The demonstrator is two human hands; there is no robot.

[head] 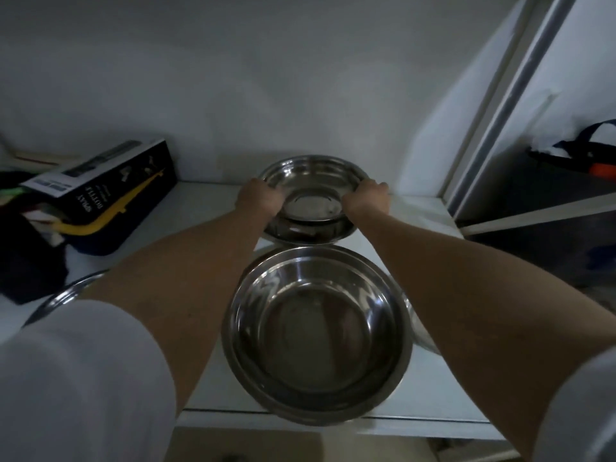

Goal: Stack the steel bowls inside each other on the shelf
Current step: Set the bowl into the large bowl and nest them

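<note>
At the back of the white shelf (206,208) a steel bowl (311,176) is held by its rim, tilted toward me, over another steel bowl (306,236) that rests on the shelf. My left hand (259,200) grips the left rim and my right hand (366,200) grips the right rim. A larger steel bowl (316,331) sits at the shelf's front edge between my forearms. A further steel bowl rim (63,296) shows under my left arm, and another bowl's side (421,331) peeks out beside my right arm.
A black box (110,186) lies on a blue and yellow case (96,235) at the left, with dark cloth in front of it. The cupboard's white side wall (443,128) and a sliding door frame (506,105) stand at the right.
</note>
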